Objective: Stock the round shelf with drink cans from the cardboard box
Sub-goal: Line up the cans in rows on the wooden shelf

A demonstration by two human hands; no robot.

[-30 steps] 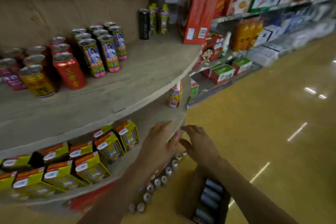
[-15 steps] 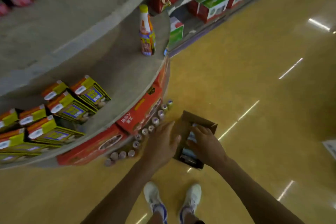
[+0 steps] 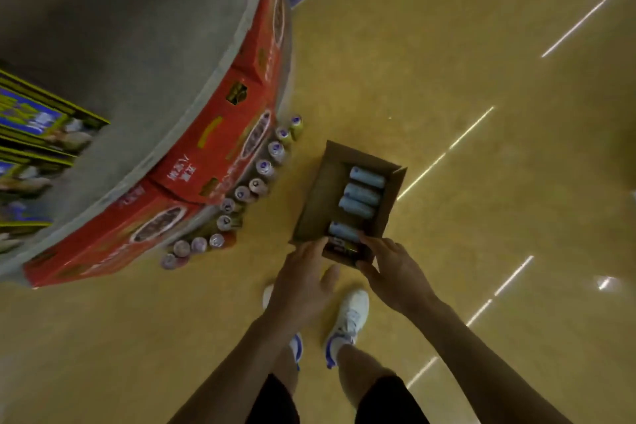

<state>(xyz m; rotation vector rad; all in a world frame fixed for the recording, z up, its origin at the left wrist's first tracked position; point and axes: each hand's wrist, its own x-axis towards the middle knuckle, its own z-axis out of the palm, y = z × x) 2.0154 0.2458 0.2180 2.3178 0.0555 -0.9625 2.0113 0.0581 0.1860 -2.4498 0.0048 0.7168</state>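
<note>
- Drink cans (image 3: 361, 194), pale blue, lie on their sides in a row along the right half of the cardboard box (image 3: 316, 203); its left half is bare.
- That box sits open on the yellow floor (image 3: 447, 79), just beside the foot of the round shelf (image 3: 137, 45) and not touching it.
- One darker can (image 3: 344, 246) lies crosswise at the box's near end, between the person's two hands.
- Left hand (image 3: 303, 286): fingers fairly straight and stretched forward, the tips at the near left corner of the box, thumb spread out to the side. It grips nothing that I can see.
- Right hand (image 3: 395, 272): fingers reach over the near right corner and the thumb sits under the near wall. Whether it actually pinches the box or the dark can, I cannot tell.
- Red cartons (image 3: 220, 134) stand edge to edge under the shelf's rim, following its curve.
- A line of upright cans (image 3: 265, 167) stands on the floor against those cartons, tops up.
- Yellow-green packs (image 3: 34, 127) lie on the shelf at the far left, blurred.
- White shoes (image 3: 349, 317) with blue trim stand just behind the box.
</note>
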